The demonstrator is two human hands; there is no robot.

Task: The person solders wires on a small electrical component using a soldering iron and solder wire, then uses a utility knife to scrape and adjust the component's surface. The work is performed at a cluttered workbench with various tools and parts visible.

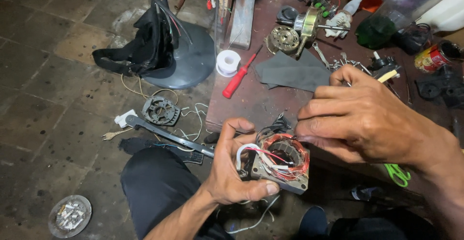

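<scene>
The left hand grips a small motor stator, a square metal block wound with copper-coloured coils, holding it in the air above the person's lap, just in front of the near edge of the tabletop. Its thumb presses along the block's lower edge and the other fingers curl round the far side, so the hand is closed tight on the part. White and red leads loop out of the windings beside the thumb.

The right hand comes in from the right, fingers pressed together at the coil's top rim, pinching what looks like a thin wire; the wire itself is too fine to tell for certain.

On the tabletop behind, a red-handled screwdriver lies near a white spool, with a folded grey cloth just to the right. Further back rests another motor with its shaft, and a red can stands at the far right. Green-handled scissors peek out below the right wrist.

On the stone floor to the left stands a dark round fan base, a black motor housing near it, and a round tin in the lower left corner.
</scene>
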